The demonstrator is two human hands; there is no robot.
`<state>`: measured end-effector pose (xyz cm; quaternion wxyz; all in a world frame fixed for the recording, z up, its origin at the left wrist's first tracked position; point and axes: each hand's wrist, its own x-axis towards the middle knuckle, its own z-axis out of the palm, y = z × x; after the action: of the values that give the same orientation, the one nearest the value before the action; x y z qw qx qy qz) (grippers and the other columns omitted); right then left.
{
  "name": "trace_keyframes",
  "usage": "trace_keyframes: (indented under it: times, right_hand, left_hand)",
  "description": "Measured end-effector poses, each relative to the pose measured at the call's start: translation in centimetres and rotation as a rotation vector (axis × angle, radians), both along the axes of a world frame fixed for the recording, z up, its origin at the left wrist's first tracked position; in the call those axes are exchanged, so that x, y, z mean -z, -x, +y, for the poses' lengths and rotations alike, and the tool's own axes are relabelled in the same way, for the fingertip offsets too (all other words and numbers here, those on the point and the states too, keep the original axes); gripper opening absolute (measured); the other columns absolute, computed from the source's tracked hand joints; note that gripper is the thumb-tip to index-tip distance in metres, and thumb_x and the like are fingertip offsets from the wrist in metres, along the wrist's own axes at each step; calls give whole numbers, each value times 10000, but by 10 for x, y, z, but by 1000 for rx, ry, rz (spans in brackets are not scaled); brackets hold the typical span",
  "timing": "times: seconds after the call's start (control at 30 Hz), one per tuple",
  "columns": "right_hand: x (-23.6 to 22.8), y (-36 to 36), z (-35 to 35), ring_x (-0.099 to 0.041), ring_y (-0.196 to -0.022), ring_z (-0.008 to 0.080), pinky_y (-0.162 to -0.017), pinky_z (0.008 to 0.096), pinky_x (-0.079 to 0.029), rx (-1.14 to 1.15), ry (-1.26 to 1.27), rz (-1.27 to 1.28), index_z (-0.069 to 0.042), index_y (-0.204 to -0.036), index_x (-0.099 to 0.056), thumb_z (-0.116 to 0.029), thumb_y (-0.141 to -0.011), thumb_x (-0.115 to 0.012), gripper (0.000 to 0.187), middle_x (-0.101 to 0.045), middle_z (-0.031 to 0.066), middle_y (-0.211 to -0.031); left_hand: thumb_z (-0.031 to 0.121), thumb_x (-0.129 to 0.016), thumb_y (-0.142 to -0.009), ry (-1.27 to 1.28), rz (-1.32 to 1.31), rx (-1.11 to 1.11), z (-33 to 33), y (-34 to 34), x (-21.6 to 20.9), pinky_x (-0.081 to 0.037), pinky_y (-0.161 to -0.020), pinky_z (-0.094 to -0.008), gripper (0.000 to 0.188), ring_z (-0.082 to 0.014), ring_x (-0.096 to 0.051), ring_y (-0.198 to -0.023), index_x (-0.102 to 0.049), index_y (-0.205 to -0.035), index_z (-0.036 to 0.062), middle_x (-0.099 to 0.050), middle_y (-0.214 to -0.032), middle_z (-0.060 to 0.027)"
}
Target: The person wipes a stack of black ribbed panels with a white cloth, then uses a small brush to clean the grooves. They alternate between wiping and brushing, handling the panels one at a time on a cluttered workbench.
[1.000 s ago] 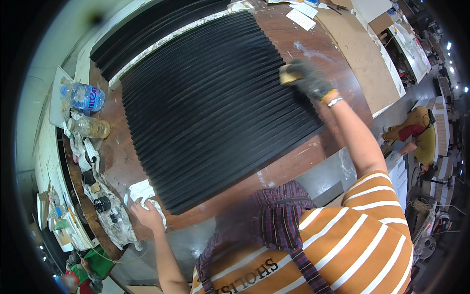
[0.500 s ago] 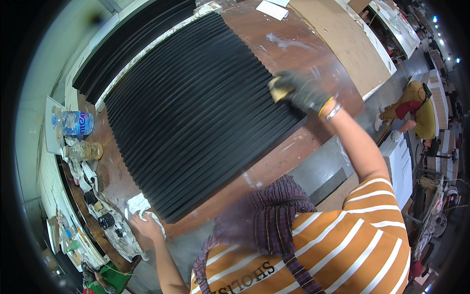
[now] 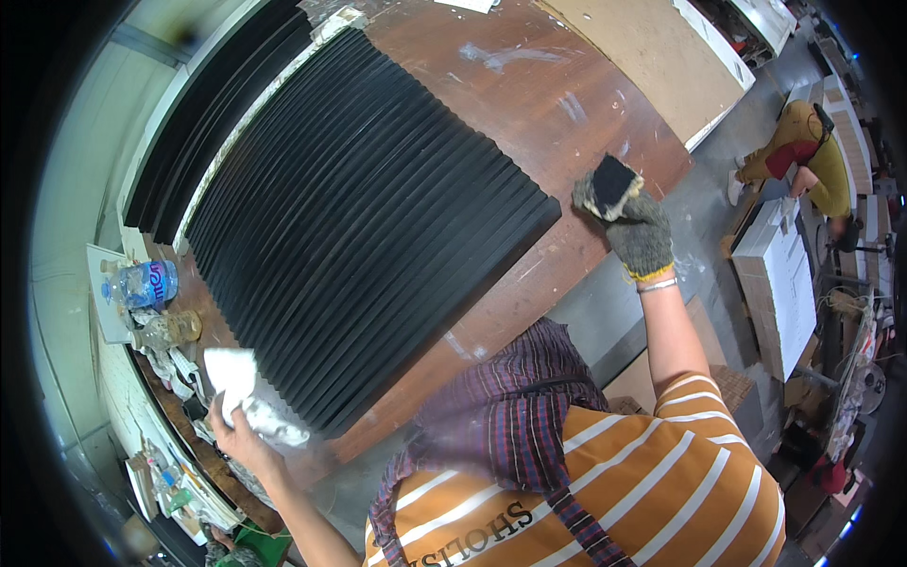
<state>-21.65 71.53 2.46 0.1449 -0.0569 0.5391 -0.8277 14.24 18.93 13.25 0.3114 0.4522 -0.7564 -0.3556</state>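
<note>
We find the right hand (image 3: 639,227), in a grey glove with a yellow cuff (image 3: 648,274), right of centre in the frame, grasping a pad (image 3: 613,180) whose black face is turned upward. It stands just beside the black slats (image 3: 368,217), apart from them. We find the bare left hand (image 3: 244,442) at lower left, fingers closed on a crumpled white cloth (image 3: 235,376) near the slats' lower left corner.

The slats lie side by side, forming a ribbed field across the centre of the frame, on a scuffed brown table (image 3: 529,80). Further black strips (image 3: 213,99) lie at upper left. At left we note a blue-labelled clear bottle (image 3: 149,283) and, just below it, a jar (image 3: 172,328). At upper right we observe another person (image 3: 808,151), bending, near a white stack (image 3: 779,279).
</note>
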Motion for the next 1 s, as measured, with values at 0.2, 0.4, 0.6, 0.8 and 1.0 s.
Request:
trace_keyframes:
  times: [0.2, 0.4, 0.6, 0.8, 1.0]
  right_hand:
    - [12, -26, -5, -701, -1163, 327, -1018, 452, -575, -194, 275, -292, 55, -1386, -584, -183, -818, -832, 664, -713, 207, -1261]
    - [33, -32, -19, -624, -939, 140, -739, 301, -531, -297, -230, -205, -53, -1415, -615, -209, -775, -750, 672, -680, 42, -1157]
    - [23, -34, -21, -626, -902, 96, -678, 251, -513, -317, -69, -167, -74, -1364, -658, -270, -828, -775, 583, -690, 17, -1087]
    - [33, -33, -43, -628, -751, 84, -683, 275, -539, -118, -430, 223, -51, -1279, -680, -215, -972, -665, 349, -700, 26, -977]
    - [-37, -45, -70, -640, -894, 127, -805, 297, -543, -110, -236, 133, -8, -1253, -684, -213, -890, -691, 417, -694, 69, -1048]
  left_hand:
    - [0, -737, -793, 245, -379, 1069, 130, 146, 25, -457, -1090, -429, 604, -365, -564, -1259, -615, -1384, 31, -574, -1330, -196]
    - [-92, -641, -756, 489, -238, 1462, 216, 259, 64, -501, -964, -485, 551, -402, -570, -1096, -669, -1278, 82, -615, -1319, -171]
    - [-95, -595, -718, 479, -123, 1391, 189, 266, 51, -506, -929, -473, 529, -391, -592, -1093, -715, -1206, 69, -643, -1255, -170]
    - [-59, -576, -878, 467, -132, 988, 51, 168, 39, -457, -1103, -478, 468, -389, -615, -1237, -623, -1343, -32, -640, -1325, -229]
    - [-15, -590, -966, 523, 2, 411, -22, 82, 34, -563, -937, -417, 245, -340, -696, -1027, -700, -1172, -88, -727, -1128, -198]
